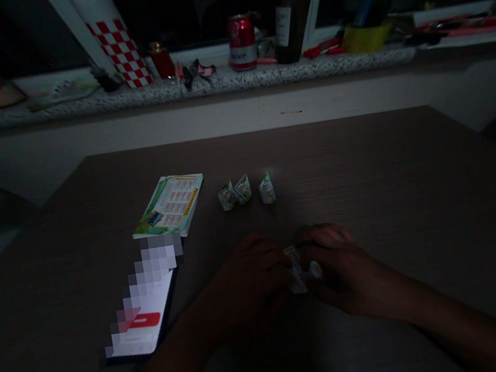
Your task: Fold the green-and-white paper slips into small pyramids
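Observation:
A small piece of printed paper [296, 275], pale with coloured marks, is between my hands low over the table. My left hand [252, 278] has its fingertips closed on the paper's left side. On the other side, my right hand [342, 271] pinches it with bent fingers; part of the paper shows under that hand. Darkness and the fingers hide its full shape and folds. Beyond my hands stand folded paper pieces: two [235, 193] touching at the left, and a single folded piece [266, 189] slightly apart to the right.
A stack of printed calendar cards [175, 200] lies left on the dark wooden table [366, 168]. Nearer is a lit phone [144, 338]. The stone windowsill [218, 83] behind holds a red can [241, 42], a dark bottle [293, 21], a checkered container [120, 52] and yellow tape [363, 38].

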Motion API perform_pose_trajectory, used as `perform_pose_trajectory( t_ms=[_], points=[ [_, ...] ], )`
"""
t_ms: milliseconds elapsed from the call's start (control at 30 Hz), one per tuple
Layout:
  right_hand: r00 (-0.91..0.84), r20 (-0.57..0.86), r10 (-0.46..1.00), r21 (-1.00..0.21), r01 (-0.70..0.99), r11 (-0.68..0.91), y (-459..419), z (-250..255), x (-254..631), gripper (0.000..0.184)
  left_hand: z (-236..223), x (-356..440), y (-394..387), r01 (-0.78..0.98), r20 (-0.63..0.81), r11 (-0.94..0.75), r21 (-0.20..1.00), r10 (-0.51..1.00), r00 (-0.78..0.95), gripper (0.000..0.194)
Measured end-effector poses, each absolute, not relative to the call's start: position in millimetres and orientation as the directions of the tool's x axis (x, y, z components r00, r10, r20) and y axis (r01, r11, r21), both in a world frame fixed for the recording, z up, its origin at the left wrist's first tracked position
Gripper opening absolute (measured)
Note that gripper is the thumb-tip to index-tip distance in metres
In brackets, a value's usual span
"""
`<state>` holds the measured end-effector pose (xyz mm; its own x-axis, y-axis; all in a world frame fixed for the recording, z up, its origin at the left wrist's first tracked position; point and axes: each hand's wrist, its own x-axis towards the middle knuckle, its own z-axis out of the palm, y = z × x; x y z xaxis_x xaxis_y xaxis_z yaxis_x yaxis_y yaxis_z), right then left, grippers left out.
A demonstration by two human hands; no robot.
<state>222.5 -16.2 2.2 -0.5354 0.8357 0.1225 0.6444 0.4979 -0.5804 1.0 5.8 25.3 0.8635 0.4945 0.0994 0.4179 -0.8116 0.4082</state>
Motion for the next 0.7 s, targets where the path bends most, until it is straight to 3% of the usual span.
perform_pose_trajectory(
  t_ms=[500,700],
  points=[
    [-0.509,0.128,0.851,-0.569,0.665,0.483,-17.1,-3.4,222.5,0.033,14.5,14.1,7.3,0.665,-0.01,-0.629,0.402,0.723,0.69,0.01],
    [-0.513,0.107,0.852,-0.6,0.65,0.467,-14.9,1.2,223.5,0.019,9.7,23.0,1.9,0.762,-0.026,-0.549,0.344,0.806,0.592,0.015]
  ],
)
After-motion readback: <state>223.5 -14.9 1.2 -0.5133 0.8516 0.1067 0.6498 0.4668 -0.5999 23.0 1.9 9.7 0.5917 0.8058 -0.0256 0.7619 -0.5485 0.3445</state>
